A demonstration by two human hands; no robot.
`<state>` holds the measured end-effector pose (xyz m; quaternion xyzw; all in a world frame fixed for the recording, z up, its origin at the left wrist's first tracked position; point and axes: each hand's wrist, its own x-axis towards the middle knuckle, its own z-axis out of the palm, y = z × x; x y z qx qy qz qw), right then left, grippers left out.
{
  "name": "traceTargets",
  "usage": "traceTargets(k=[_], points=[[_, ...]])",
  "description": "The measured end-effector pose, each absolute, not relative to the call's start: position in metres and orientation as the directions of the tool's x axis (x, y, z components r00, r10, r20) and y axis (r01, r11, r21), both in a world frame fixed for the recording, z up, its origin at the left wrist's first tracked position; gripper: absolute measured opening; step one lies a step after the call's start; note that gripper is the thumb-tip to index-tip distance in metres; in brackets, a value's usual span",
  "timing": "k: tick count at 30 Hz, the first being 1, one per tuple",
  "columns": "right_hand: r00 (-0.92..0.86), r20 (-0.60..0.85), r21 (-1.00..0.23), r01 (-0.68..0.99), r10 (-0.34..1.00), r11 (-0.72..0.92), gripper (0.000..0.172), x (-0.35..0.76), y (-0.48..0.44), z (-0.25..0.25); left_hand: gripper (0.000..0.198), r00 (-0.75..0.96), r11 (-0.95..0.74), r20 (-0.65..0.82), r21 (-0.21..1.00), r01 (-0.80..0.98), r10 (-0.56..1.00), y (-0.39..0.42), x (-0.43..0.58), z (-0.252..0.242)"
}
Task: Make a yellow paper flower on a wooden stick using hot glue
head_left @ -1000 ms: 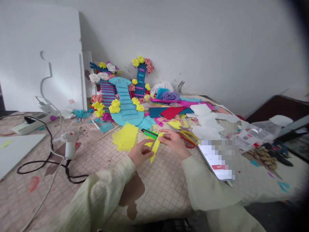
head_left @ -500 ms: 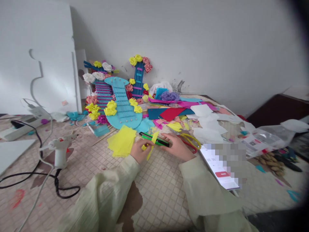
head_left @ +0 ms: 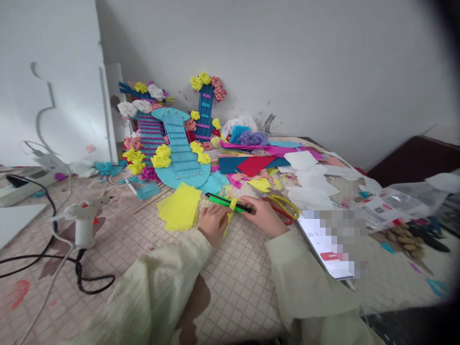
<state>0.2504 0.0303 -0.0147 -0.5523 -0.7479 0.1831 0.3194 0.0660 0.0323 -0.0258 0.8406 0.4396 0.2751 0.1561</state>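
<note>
Near the middle of the table (head_left: pixel 233 287), a yellow paper strip (head_left: pixel 233 206) is pinched by the left hand (head_left: pixel 213 223) and draped over a green-and-black stick (head_left: pixel 221 200), held level in the right hand (head_left: pixel 264 216)'s closed fingers, seemingly as its support.

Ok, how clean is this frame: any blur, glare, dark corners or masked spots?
Head view: soft, even light, no glare; dark vignette along the right edge; sleeves at the bottom smeared; left hand on the yellow strip and right hand on the green cutter fairly sharp; a pixelated patch masks the phone.
</note>
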Motion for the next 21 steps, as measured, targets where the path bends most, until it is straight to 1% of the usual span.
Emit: traceTargets(k=[3, 7, 13, 16, 21], points=[[-0.156, 0.3, -0.645, 0.694, 0.941, 0.32, 0.041, 0.25, 0.03, -0.014, 0.03, 0.482, -0.579, 0.322, 0.475, 0.663, 0.815, 0.033, 0.065, -0.027], [-0.114, 0.328, -0.637, 0.706, 0.938, 0.309, 0.045, 0.249, 0.031, -0.008, 0.029, 0.499, -0.586, 0.308, 0.446, 0.676, 0.81, 0.034, 0.064, -0.03], [-0.122, 0.376, -0.616, 0.708, 0.919, 0.346, 0.047, 0.251, 0.037, -0.002, 0.028, 0.512, -0.583, 0.28, 0.418, 0.697, 0.812, 0.033, 0.064, -0.032], [-0.108, 0.405, -0.627, 0.69, 0.908, 0.362, 0.049, 0.252, 0.041, -0.001, 0.028, 0.509, -0.575, 0.268, 0.408, 0.709, 0.818, 0.032, 0.065, -0.03], [-0.093, 0.418, -0.661, 0.651, 0.904, 0.372, 0.047, 0.25, 0.046, 0.004, 0.029, 0.513, -0.579, 0.268, 0.396, 0.713, 0.815, 0.032, 0.065, -0.03]])
